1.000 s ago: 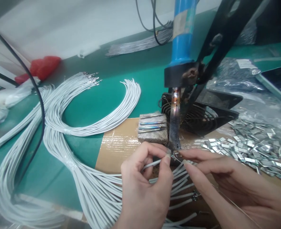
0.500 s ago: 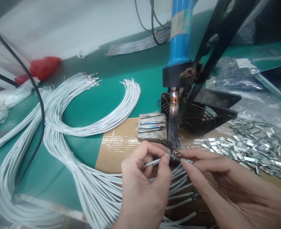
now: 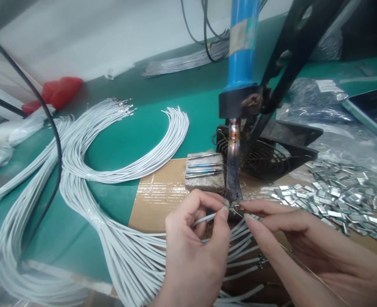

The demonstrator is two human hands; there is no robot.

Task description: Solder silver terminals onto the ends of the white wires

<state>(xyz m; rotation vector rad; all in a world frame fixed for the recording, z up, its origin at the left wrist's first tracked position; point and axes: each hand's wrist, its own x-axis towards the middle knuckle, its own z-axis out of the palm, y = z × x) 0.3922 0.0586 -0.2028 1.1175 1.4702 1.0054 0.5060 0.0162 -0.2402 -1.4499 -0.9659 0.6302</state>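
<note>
My left hand [image 3: 197, 243] pinches the end of a white cable [image 3: 205, 219] between thumb and forefinger, near a small metal piece [image 3: 234, 208]. Just right of it, my right hand [image 3: 290, 238] pinches a thin wire [image 3: 312, 273] that trails down to the lower right. The fingertips of both hands nearly meet under the tip of a blue-handled soldering iron [image 3: 232, 170], which is held upright in a black stand. Other white cables [image 3: 133, 251] fan out beneath my hands. Fingers partly hide the joint itself.
A grey block [image 3: 204, 181] with metal rods stands left of the iron. Behind it is a black fan [image 3: 265, 149]. Loose metal pieces [image 3: 335, 196] are heaped at right. A curved cable bundle [image 3: 137, 170] lies on the green table [image 3: 121, 140]; a black cord [image 3: 56, 140] hangs at left.
The view has shifted very slightly. Both hands keep their grips at the iron's tip, with almost no movement.
</note>
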